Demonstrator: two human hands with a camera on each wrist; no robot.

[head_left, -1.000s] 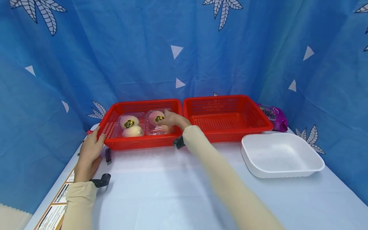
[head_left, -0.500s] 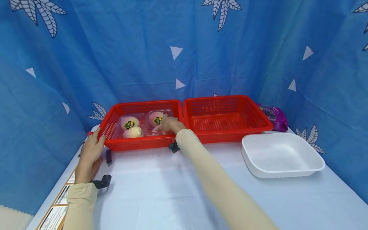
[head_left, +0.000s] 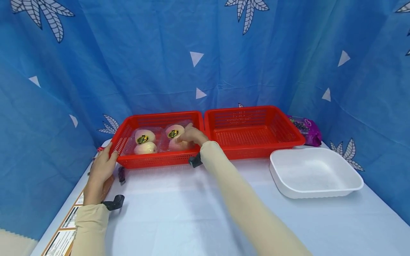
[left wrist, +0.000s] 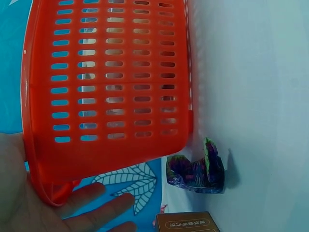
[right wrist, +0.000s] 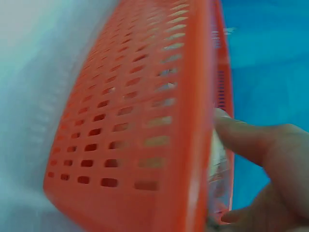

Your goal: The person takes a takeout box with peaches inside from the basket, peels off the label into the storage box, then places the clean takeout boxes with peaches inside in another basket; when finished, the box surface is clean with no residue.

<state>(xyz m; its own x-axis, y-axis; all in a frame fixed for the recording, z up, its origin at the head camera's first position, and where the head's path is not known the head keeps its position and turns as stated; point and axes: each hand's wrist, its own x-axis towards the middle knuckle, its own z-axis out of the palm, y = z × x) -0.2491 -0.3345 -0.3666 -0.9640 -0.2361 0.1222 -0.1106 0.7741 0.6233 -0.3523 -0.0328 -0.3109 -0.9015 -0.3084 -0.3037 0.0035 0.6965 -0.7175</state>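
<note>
1. My right hand [head_left: 189, 137] is inside the left red basket [head_left: 153, 161], fingers curled onto the right-hand clear clamshell pack of peaches [head_left: 174, 137]; I read it as grasping that pack at its near right end. The right wrist view is blurred, showing only my fingers over the basket's rim.
2. That pack lies in the right half of the basket, which stands at the back left of the desk [head_left: 192, 213]. A second peach pack [head_left: 144, 140] lies just beside it on the left, seemingly touching.
3. My left hand [head_left: 100, 167] presses against the basket's left front corner, fingers fairly straight, holding nothing; the left wrist view shows palm and fingers against the rim.
4. To do this well I would keep the left hand bracing the basket, get thumb and fingers around the pack's edges rather than squeezing its thin lid, and lift straight up so it clears the wall without dragging its neighbour.
5. Around it: an empty right red basket [head_left: 253, 137] touching the first, a white tray [head_left: 315, 174] near the desk's right edge, and a purple packet [head_left: 307, 129] at the back right.
6. By the left edge lie a small purple wrapper [left wrist: 198, 169] and a brown box [left wrist: 186, 222], neither in the way.
</note>
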